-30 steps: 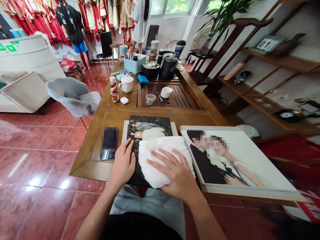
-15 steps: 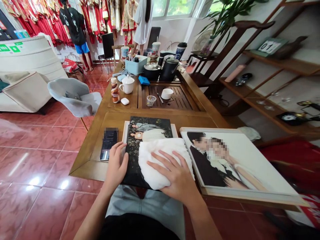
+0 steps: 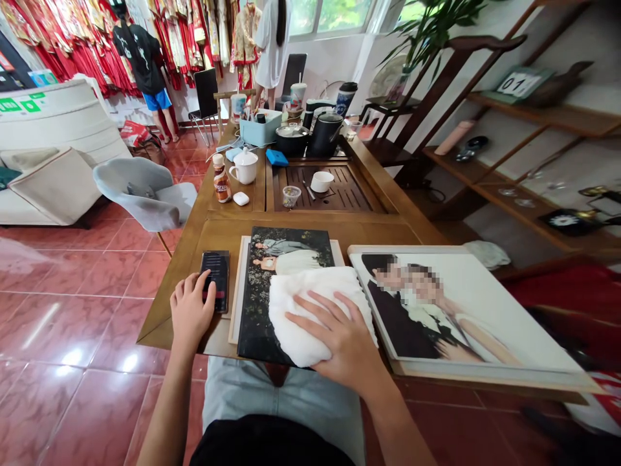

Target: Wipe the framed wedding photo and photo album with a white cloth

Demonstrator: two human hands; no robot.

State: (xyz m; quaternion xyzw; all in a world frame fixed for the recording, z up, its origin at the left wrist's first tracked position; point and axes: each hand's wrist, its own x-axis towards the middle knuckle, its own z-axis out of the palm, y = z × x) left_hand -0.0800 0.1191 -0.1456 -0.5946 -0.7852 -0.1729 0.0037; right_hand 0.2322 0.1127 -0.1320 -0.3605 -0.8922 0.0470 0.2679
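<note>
My right hand [image 3: 339, 330] lies spread over a white cloth [image 3: 295, 291], pressing it flat with fingers apart. Under the cloth is a dark wedding photo panel [image 3: 257, 310] of a couple, its lower right part covered. A pale board edge [image 3: 239, 291] shows beneath that panel. My left hand [image 3: 194, 307] is at the left side of the table, fingers extended, over the lower left of a smartphone [image 3: 216, 278] with a lit screen. To the right lies a larger framed wedding photo [image 3: 412, 310], close against the cloth's edge.
On the wooden table [image 3: 204, 239] stand a brown bottle [image 3: 222, 181], a white lidded cup [image 3: 245, 167] and a small tub [image 3: 291, 196]. Farther back are a black kettle [image 3: 326, 134] and blue box [image 3: 261, 129]. A grey chair [image 3: 145, 194] is at left; two people stand by hanging garments.
My left hand has moved left, off the edge of the dark photo panel and onto the phone. The phone's screen display differs. My right hand and the cloth have stayed in place.
</note>
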